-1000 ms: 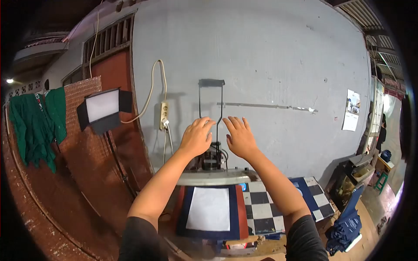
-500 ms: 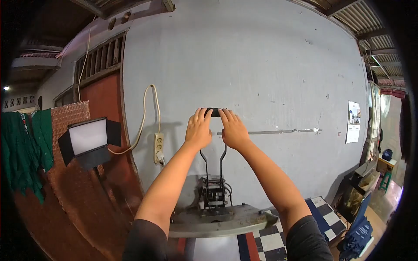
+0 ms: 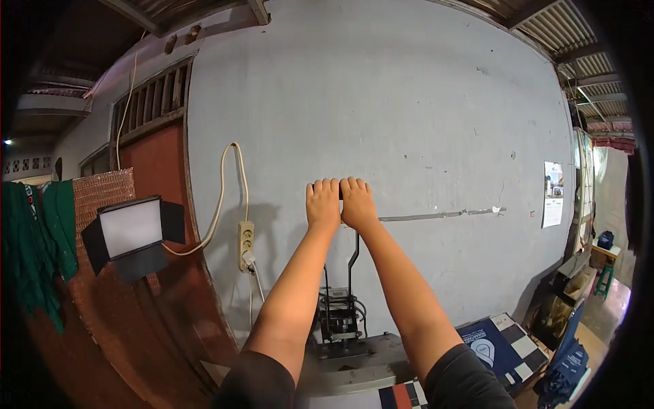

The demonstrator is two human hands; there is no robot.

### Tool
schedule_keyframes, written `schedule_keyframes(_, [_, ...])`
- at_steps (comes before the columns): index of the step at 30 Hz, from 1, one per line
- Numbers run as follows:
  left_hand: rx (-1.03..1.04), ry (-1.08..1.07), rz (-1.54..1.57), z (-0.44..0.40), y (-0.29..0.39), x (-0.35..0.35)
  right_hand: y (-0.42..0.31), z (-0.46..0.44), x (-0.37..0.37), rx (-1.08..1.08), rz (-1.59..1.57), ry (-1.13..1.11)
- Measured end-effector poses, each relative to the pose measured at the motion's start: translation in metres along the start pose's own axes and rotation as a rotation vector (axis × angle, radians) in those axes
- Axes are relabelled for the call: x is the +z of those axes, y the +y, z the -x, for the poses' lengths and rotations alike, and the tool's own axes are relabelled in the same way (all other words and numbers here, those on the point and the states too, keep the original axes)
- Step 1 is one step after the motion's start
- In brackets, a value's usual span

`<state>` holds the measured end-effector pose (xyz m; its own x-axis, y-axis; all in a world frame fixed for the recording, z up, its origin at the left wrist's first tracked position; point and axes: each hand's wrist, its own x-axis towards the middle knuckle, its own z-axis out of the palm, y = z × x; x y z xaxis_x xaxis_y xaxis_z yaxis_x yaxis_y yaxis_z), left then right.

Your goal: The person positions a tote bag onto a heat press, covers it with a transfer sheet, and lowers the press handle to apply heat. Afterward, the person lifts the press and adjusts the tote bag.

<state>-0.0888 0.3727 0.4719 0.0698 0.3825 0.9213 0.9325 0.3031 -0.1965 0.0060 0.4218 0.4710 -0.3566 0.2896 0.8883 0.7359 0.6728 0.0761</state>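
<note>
Side by side, my left hand (image 3: pixel 323 204) and my right hand (image 3: pixel 357 202) are closed over the dark handle (image 3: pixel 340 191) at the top of a press lever. The fingers of both hands wrap over the bar, and only a small part of it shows between them. Thin black lever arms (image 3: pixel 353 262) run down to the press mechanism (image 3: pixel 339 317). Below it lies the wide grey press head (image 3: pixel 364 358). Part of a white sheet (image 3: pixel 347 401) and of dark blue and red material shows under its front edge.
A lamp (image 3: pixel 131 228) on a stand and green cloth (image 3: pixel 63 228) are on the left. A power strip (image 3: pixel 246 245) hangs on the grey wall. Printed dark blue fabric (image 3: pixel 492 349) lies on a checkered surface (image 3: pixel 523 346) at right, near more blue fabric (image 3: pixel 564 371).
Both hands have reached up from above the press and closed on the handle. The view has tilted upward, and less of the white sheet shows under the press head.
</note>
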Motion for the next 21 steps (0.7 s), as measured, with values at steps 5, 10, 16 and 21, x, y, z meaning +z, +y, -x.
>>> schedule_keyframes(5, [0.014, 0.092, 0.012, 0.008, 0.000, -0.012, -0.002, 0.001, 0.009, 0.017, -0.121, 0.213])
schedule_keyframes(10, [-0.004, 0.082, 0.036, 0.019, 0.003, -0.037, -0.016, 0.018, -0.021, 0.081, -0.112, 0.200])
schedule_keyframes(16, [0.002, 0.064, 0.060, 0.049, 0.011, -0.082, -0.036, 0.059, -0.063, 0.108, -0.086, 0.181])
schedule_keyframes(21, [0.001, 0.045, 0.089, 0.092, 0.023, -0.124, -0.052, 0.108, -0.098, 0.106, -0.080, 0.127])
